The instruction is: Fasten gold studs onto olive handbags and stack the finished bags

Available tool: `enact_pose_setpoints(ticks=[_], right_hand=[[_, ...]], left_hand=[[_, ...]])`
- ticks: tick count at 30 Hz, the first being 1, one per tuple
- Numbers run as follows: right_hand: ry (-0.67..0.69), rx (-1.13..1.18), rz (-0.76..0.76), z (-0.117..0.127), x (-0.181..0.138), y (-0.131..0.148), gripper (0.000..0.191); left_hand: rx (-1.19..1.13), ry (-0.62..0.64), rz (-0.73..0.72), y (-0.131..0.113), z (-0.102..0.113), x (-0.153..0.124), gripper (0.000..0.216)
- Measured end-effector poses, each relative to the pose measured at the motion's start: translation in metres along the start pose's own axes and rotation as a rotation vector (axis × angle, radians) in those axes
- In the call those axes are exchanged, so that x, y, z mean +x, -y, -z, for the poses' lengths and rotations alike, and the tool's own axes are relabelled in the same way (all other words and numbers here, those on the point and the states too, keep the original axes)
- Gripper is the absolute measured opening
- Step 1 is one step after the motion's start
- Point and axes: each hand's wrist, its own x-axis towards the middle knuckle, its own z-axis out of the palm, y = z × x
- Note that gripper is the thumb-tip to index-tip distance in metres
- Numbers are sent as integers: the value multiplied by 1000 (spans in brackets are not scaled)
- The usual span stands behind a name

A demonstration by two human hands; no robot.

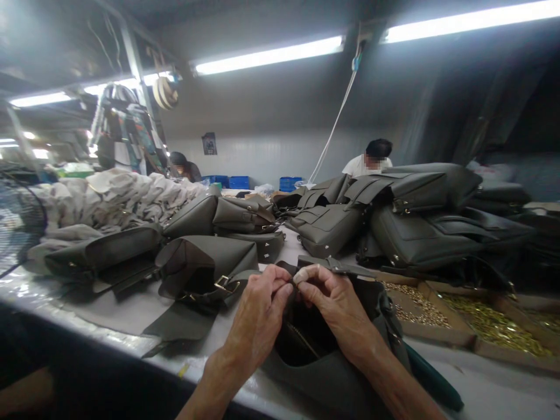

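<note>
A dark grey handbag lies open on the table in front of me, with a zip visible inside it. At its far upper edge my left hand pinches the dark material between thumb and fingers. Right beside it, my right hand is closed in a pinch on the same spot, the fingertips of both hands nearly touching. Any small part between the fingertips is too hidden to make out. Just left of my hands is another open bag with a gold-coloured buckle.
Piles of finished-looking grey bags stand at the right and middle. Cardboard trays of small gold-coloured metal parts sit at the right, near a dark green handle. Pale cloth is heaped at left. Two people are at the back.
</note>
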Motion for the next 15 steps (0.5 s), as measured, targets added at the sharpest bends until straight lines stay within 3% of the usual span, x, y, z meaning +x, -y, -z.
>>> enact_pose_setpoints(ticks=[7, 15], right_hand=[[16, -55, -18, 1, 4, -5, 15], [-51, 39, -76, -7, 9, -19, 23]], left_hand=[[-2, -52, -9, 0, -1, 1, 7], [192, -179, -123, 6, -12, -2, 9]])
